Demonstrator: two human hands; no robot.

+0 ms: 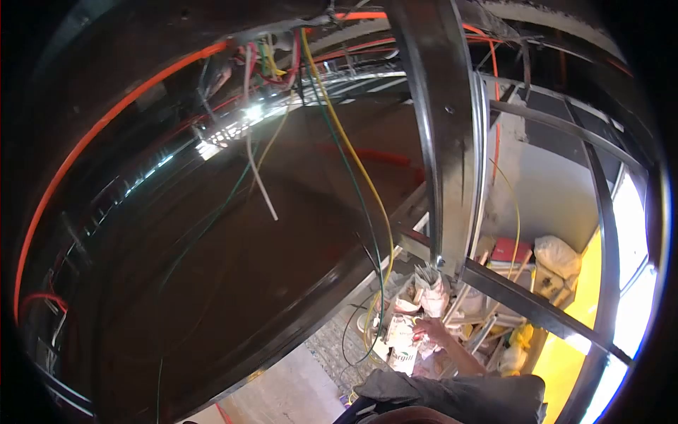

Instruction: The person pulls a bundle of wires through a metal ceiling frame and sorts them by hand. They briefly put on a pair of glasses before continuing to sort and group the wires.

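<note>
My right hand [433, 331] reaches out from the lower right, above a cluttered spot low in the view. Its fingers look curled together beside a small reddish patch; what they hold, if anything, is too small to make out. Just below the hand lies a white bag with dark printed letters [403, 359]. A torn white sack [432, 293] with thin grey pieces sticking out of its top stands just beyond the hand. My left hand is not in view.
A yellow wire [351, 145] and a green wire hang down in front of me. A metal post [446, 134] rises at centre right, and a metal bar [537, 304] crosses to the right. A large dark panel [261, 233] fills the left. Orange conduit [106, 120] curves along the upper left.
</note>
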